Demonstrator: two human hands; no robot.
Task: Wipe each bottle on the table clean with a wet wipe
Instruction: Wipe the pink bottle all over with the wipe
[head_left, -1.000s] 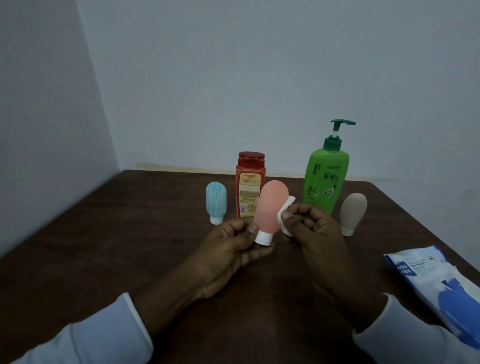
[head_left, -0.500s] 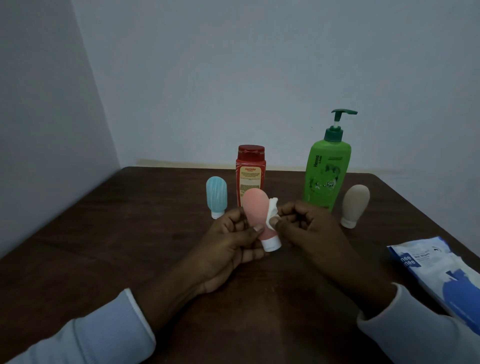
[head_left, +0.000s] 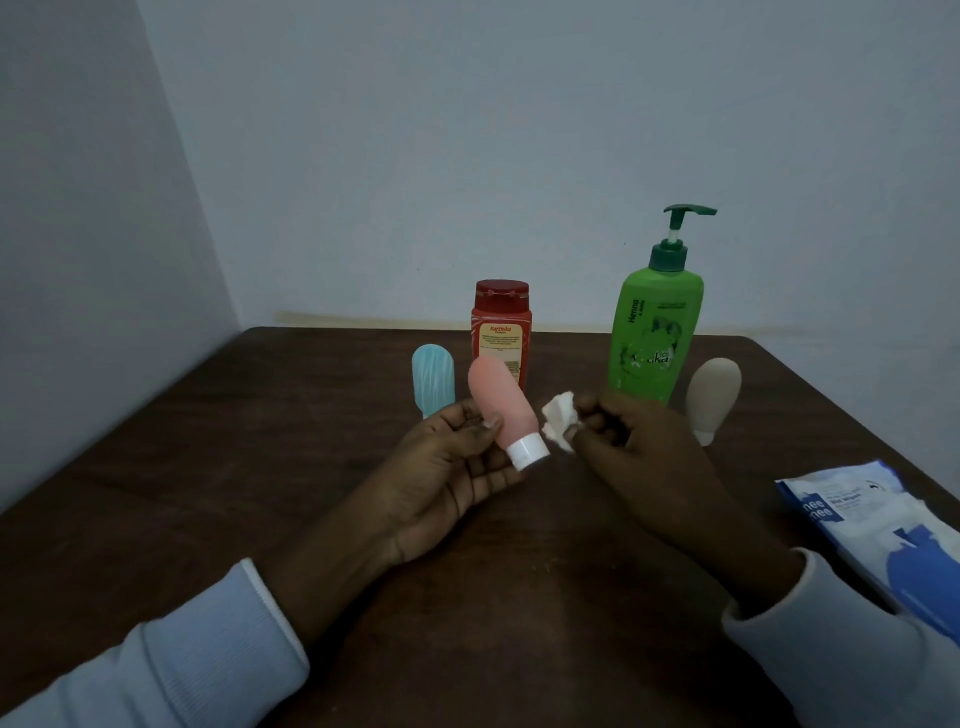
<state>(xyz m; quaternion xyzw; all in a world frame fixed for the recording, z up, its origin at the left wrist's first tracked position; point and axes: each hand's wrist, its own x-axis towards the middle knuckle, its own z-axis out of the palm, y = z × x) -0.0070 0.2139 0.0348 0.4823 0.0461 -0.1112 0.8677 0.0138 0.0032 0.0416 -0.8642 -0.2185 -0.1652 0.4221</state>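
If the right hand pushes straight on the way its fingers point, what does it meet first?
Likely the pink bottle near its white cap, held in the left hand; the wipe would touch first.

This looks like a plain domestic room: a dark brown wooden table (head_left: 260, 467) sits in the corner of two bare pale grey painted walls (head_left: 467, 130). On it stand household toiletries (a tall green plastic pump bottle (head_left: 654, 338), a red plastic flip-cap bottle (head_left: 501, 332)) and a blue-and-white soft pack of wet wipes (head_left: 883, 525).
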